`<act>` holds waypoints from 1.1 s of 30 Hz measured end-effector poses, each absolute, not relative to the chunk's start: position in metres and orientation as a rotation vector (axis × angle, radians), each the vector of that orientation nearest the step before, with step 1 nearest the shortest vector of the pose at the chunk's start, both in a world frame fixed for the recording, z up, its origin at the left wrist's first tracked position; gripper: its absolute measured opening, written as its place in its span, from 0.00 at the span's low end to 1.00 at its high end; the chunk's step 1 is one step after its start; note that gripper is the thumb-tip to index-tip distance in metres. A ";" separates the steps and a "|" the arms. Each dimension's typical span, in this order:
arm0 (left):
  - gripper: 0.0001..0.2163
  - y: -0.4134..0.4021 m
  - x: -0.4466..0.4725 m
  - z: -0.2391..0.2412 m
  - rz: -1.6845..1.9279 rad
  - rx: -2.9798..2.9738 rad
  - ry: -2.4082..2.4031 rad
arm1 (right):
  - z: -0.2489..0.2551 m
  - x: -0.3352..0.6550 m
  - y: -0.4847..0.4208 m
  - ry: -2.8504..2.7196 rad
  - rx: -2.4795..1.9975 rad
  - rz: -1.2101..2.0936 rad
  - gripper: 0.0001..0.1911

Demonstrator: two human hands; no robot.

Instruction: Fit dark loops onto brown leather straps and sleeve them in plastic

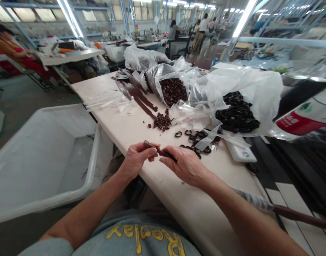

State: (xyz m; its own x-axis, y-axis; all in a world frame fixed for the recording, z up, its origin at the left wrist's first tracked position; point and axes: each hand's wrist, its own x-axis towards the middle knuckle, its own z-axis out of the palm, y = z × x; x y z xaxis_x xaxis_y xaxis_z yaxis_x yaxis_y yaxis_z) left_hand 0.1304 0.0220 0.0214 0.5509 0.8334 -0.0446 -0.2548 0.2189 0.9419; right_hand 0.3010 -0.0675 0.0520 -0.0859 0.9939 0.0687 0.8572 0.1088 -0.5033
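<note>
"Benches (72,58) and lamps (70,17) fill the workshop behind; what is near you, left to right?"

"My bin (45,142) stands beside the table (117,122), probably for easy reach."

"Your hands?"

"My left hand (137,156) pinches one end of the brown strip (160,151), thumb on fingers, no gap. The strip slopes above the table, near its edge, into my right hand (182,160), curled closed around it; whether that hand hides anything more, I cannot tell. Two grips likely keep it steady."

"And beyond?"

"Brown bits (162,122) lie loose before their bag (159,83), then black rings (189,146) before another bag (266,85). Both mouths face my way, I suppose to keep colours apart and within reach."
</note>
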 end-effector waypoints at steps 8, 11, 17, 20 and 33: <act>0.13 0.025 0.127 0.013 0.784 1.057 0.638 | 0.049 0.290 -0.067 -2.063 -1.987 0.511 0.14; 0.12 0.018 0.133 0.006 0.720 1.105 0.623 | 0.047 0.289 -0.067 -2.055 -1.912 0.536 0.14; 0.12 0.034 0.128 0.015 0.867 1.015 0.693 | 0.048 0.300 -0.061 -2.129 -2.001 0.470 0.18; 0.14 0.037 0.126 0.015 0.855 0.967 0.696 | 0.047 0.297 -0.060 -2.136 -2.085 0.463 0.18; 0.14 0.050 0.119 0.006 0.835 0.941 0.667 | 0.041 0.317 -0.059 -2.019 -1.881 0.701 0.17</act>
State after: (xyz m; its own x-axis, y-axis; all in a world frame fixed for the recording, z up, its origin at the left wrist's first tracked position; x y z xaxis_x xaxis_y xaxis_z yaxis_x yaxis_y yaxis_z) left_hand 0.1186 0.0496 0.0058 0.5189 0.8445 -0.1327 -0.3158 0.3336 0.8883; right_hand 0.3174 -0.0592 0.0412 -0.1027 0.9884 -0.1122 0.8454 0.0273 -0.5335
